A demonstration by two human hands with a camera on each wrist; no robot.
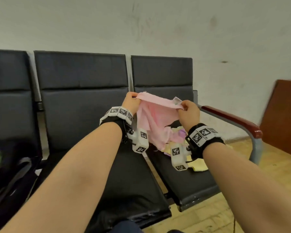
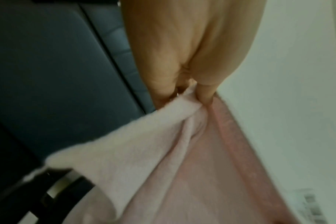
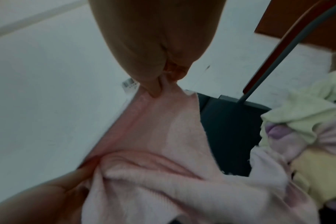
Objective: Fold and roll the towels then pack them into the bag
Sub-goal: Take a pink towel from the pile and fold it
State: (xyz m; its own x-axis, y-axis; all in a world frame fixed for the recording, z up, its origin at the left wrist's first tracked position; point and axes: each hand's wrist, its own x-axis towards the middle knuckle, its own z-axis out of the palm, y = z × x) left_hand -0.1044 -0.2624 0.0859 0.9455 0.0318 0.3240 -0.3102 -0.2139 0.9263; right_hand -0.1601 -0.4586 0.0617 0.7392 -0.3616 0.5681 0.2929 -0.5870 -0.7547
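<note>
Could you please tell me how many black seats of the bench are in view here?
3: the left seat holds a dark bag, the middle seat lies under the left arm, and the right seat carries the loose towels. Further seats may lie off-frame to the left.

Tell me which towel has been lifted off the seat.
The pink towel, pinched at its top edge by both hands; the yellow, green and purple ones lie heaped on the seat.

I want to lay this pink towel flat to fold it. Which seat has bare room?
The middle seat, between the black bag on its left and the towel pile on its right, is bare. The right seat's back half is crowded; only its front edge is free.
</note>
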